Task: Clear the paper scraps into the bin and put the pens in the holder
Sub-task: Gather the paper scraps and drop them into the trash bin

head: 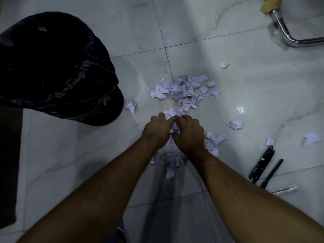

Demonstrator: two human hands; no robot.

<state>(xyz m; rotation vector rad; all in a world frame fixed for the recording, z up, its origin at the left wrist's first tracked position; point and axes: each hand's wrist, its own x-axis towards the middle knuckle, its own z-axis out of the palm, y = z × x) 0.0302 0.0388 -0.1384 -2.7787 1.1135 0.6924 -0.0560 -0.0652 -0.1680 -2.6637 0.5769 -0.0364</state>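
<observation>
Torn white paper scraps (184,92) lie heaped on the pale tiled floor, with loose pieces scattered to the right. My left hand (157,129) and my right hand (189,133) are pressed together over the near part of the heap, fingers curled round a bunch of scraps between them. More scraps show below my wrists. A bin lined with a black bag (52,67) stands at the left. Black pens (263,163) and a white marker (284,189) lie on the floor at the right. No pen holder is in view.
A chrome chair leg (287,35) curves across the top right corner. A dark mat or panel edge (8,163) runs along the left border.
</observation>
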